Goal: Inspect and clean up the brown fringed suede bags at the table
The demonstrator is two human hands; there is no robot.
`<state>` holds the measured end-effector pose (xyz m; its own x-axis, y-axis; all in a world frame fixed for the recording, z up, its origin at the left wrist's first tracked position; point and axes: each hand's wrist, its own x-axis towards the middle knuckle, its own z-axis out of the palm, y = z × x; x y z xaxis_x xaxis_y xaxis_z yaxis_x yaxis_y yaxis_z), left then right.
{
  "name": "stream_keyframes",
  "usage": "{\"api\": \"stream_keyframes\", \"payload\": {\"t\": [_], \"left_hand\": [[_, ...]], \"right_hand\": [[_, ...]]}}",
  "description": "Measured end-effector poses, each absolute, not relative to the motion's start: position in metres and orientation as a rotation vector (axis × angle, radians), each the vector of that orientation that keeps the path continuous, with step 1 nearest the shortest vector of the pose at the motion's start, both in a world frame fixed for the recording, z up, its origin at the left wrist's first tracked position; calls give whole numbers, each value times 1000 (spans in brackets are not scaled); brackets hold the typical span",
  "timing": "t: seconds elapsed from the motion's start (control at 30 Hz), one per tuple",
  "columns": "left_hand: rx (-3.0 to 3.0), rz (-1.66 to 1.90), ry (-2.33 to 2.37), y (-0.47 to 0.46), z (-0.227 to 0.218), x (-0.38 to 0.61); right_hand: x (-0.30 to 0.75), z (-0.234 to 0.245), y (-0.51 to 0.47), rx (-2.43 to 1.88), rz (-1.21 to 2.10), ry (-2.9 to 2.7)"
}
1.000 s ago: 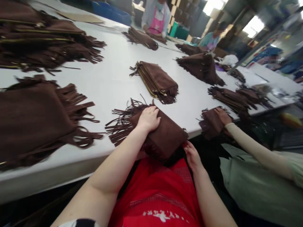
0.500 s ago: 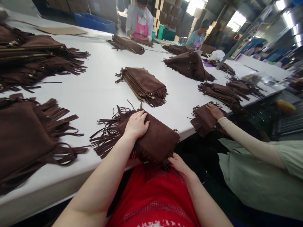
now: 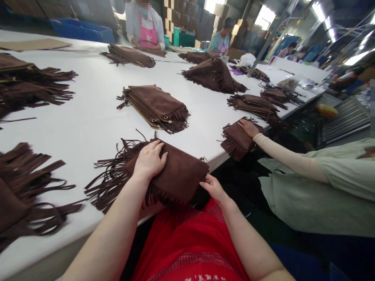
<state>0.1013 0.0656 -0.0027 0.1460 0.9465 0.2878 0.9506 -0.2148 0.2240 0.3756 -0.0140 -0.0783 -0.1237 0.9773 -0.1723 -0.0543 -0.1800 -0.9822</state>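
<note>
Far left: brown pile (image 3: 32, 88) on white table (image 3: 84, 113), left-edge bag (image 3: 11, 195) below it, its strips pointing right. Left forearm (image 3: 117, 230) slants up and right from bottom left, crossing the near table edge. Left hand (image 3: 150, 160) palm down on top of the bag (image 3: 181, 169), near its fringed end; wrist roughly straight. Fingers close together, slightly bent, pointing up-right; thumb set a little apart, also on the bag. Bag lies flat at the near table edge, part of it overhanging, long strips fanned out left on the table. Stack (image 3: 158, 101) of zipped bags just beyond it. Right hand (image 3: 215, 188) at the bag's right end, off the table edge, above the red apron (image 3: 190, 242). Thumb and forefinger pinch the bag's edge; remaining fingers mostly hidden, can't tell. Right forearm (image 3: 249, 230) angles up-left from bottom right. Farther right, co-worker's hand (image 3: 249, 128) lies on a small bag (image 3: 237, 136), light sleeve (image 3: 281, 154) behind it, well apart from the right hand.
</note>
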Motion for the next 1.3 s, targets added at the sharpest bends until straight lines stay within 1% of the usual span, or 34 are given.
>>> {"api": "stream_keyframes", "payload": {"t": [0.1, 0.2, 0.3, 0.37, 0.43, 0.57, 0.63, 0.73, 0.8, 0.9, 1.0, 1.07, 1.13, 1.23, 1.3], "left_hand": [[-2379, -563, -1939, 66, -3, 101], [-2371, -553, -1948, 65, -2, 101], [-2366, -538, -1965, 65, 0, 102], [-2368, -533, -1962, 66, 0, 102], [-2369, -536, -1952, 66, 0, 102], [-2367, -540, -1954, 65, 0, 102], [-2368, -541, -1964, 65, 0, 102], [-2368, -539, -1977, 63, 1, 102], [-2367, -530, -1983, 62, 2, 103], [-2365, -536, -1988, 62, 2, 103], [-2367, -566, -1992, 63, 0, 104], [-2363, -571, -2006, 63, 0, 104], [-2359, -561, -2024, 61, 1, 104], [-2364, -540, -2041, 60, 3, 105], [-2370, -530, -2050, 60, 3, 106]], "right_hand": [[372, -99, -14, -1435, 1428, -1129], [387, -125, -16, -1653, 1350, -872], [408, -136, -21, -1723, 1257, -678], [416, -129, -23, -1683, 1222, -664], [416, -115, -25, -1536, 1217, -738], [391, -85, -27, -1188, 1342, -1091], [376, -82, -28, -1158, 1453, -1220], [364, -96, -31, -1295, 1524, -1297], [366, -112, -30, -1447, 1509, -1235], [384, -132, -27, -1638, 1433, -917], [408, -136, -26, -1727, 1273, -633], [416, -130, -30, -1688, 1222, -618], [411, -121, -37, -1544, 1311, -761], [381, -108, -51, -1282, 1586, -1048], [353, -103, -58, -1211, 1695, -1152]]}}
